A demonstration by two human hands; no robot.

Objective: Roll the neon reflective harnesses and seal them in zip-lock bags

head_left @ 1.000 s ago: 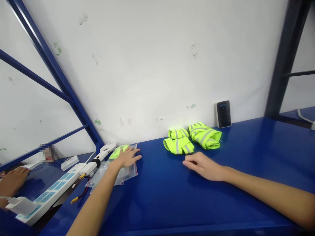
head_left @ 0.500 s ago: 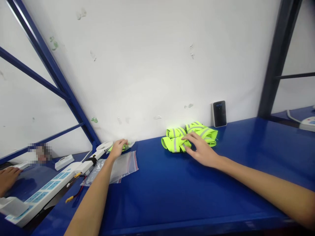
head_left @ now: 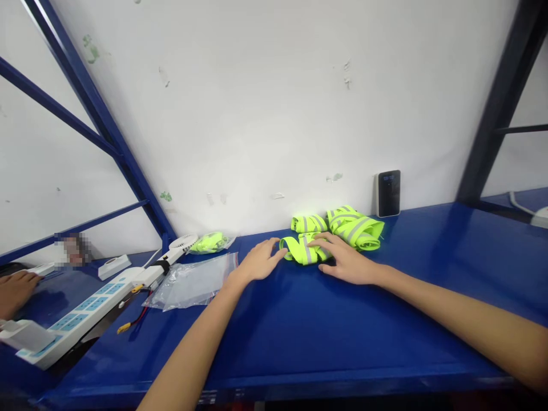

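I see a white power strip (head_left: 94, 308) on the blue tabletop (head_left: 385, 354); a small white fan (head_left: 183, 242) at its far end; a clear zip bag (head_left: 192, 281) just beside it.

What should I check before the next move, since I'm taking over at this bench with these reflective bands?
1. Right hand on the front band: ok, its fingers rest on it.
2. Left hand touching the front band: cannot tell, its fingertips are right by the band's left end.
3. Front band separate from the band behind it: not ok, they touch.
4. Plastic zip bag open at the mouth: cannot tell, it lies flat to the left of the left hand.
5. Power strip and wire away from the hands: ok, both lie left of the bag's near corner.
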